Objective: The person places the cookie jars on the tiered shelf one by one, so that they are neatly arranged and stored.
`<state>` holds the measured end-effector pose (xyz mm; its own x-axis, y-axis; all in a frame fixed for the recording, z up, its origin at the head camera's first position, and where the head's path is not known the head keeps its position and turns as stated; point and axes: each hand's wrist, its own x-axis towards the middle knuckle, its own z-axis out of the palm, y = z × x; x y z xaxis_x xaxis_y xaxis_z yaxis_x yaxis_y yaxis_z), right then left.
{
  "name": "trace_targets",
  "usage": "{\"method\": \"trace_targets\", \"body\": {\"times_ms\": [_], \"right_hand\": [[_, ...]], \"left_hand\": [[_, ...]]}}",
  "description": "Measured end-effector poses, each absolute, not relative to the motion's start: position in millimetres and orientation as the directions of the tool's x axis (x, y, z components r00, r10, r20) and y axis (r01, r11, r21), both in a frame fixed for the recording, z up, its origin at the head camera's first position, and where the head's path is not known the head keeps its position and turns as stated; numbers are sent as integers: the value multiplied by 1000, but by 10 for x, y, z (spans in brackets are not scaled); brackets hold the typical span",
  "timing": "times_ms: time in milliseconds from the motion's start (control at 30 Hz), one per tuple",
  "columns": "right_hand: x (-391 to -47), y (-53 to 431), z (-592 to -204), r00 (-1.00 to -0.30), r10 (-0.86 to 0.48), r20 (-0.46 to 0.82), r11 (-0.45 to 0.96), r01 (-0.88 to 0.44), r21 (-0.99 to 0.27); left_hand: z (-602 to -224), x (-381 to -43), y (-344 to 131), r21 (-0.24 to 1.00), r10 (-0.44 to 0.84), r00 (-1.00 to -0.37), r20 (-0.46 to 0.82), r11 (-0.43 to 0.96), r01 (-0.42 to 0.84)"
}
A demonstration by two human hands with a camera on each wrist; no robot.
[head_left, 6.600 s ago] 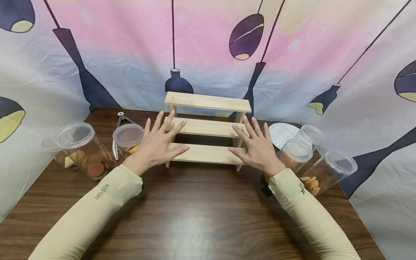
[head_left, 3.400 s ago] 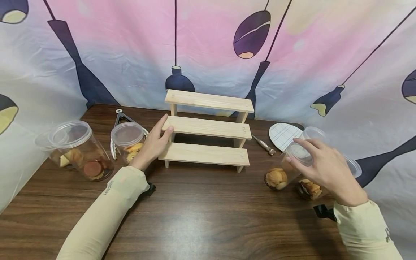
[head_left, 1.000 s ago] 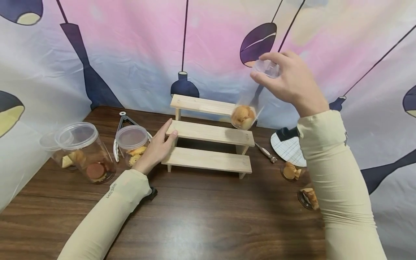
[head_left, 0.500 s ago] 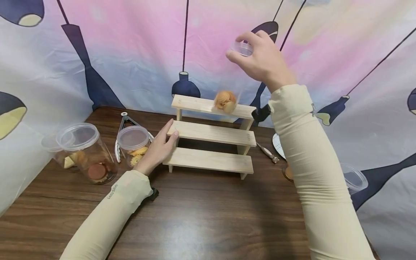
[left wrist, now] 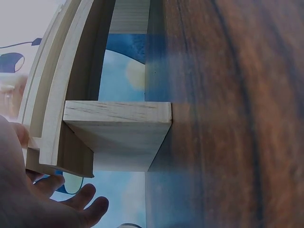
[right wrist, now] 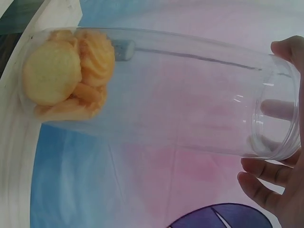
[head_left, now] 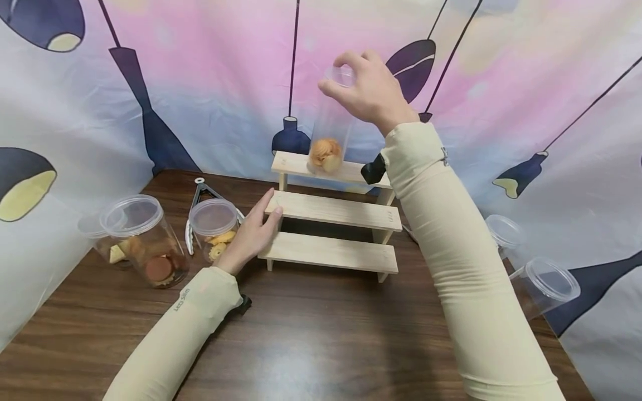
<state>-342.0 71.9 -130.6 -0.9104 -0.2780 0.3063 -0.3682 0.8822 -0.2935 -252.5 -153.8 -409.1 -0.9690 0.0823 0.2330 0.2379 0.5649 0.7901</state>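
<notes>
A three-tier wooden shelf stand point(head_left: 333, 209) stands at the back of the table. My left hand point(head_left: 252, 233) holds the left end of its middle tier, thumb on top; in the left wrist view the other fingers point(left wrist: 85, 195) bend past the board's end. High over the top tier, my right hand point(head_left: 375, 93) grips a tall clear plastic jar point(head_left: 332, 122) by its lid. Several cookies point(right wrist: 52, 71) lie in the jar's bottom. That bottom overlaps the left-middle part of the top tier; whether it bears on the wood I cannot tell.
At left stand several lidded cookie jars point(head_left: 132, 220), one beside my left wrist point(head_left: 213, 220), with tongs point(head_left: 200, 192) behind. Two more jars point(head_left: 549, 281) stand at right, partly behind my right sleeve. A patterned cloth hangs behind the brown wooden table point(head_left: 311, 328).
My right hand took the cookie jar from the right side, lifted it and carried it left over the top tier, then lowered slightly. My left hand settled on the middle tier's end and stays there.
</notes>
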Motion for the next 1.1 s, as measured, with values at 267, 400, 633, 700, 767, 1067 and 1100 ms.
{"method": "trace_targets", "body": {"times_ms": [267, 400, 633, 700, 767, 1067, 1100], "right_hand": [[-3453, 743, -1311, -926, -243, 289, 899, -327, -291], [-3450, 740, -1306, -927, -247, 282, 894, -330, -302], [-3453, 692, -1310, -928, -259, 268, 893, -335, -299], [-3450, 687, -1318, -929, -258, 265, 895, -333, -297], [-3449, 689, -1325, -929, -256, 266, 897, -331, -294], [-3475, 682, -1330, -941, -234, 246, 896, -307, -321], [-3477, 679, -1336, -940, -236, 246, 894, -310, -323]], "left_hand": [[-4041, -2557, -1471, 787, 104, -964, 246, 559, 261], [-4037, -2553, -1443, 787, 107, -962, 252, 556, 268], [-4035, -2553, -1419, 784, 98, -959, 264, 558, 273], [-4035, -2550, -1418, 782, 100, -959, 264, 560, 274], [-4036, -2548, -1420, 782, 103, -960, 262, 560, 273], [-4035, -2552, -1434, 789, 107, -961, 254, 552, 270], [-4038, -2551, -1434, 789, 108, -962, 251, 552, 268]]}}
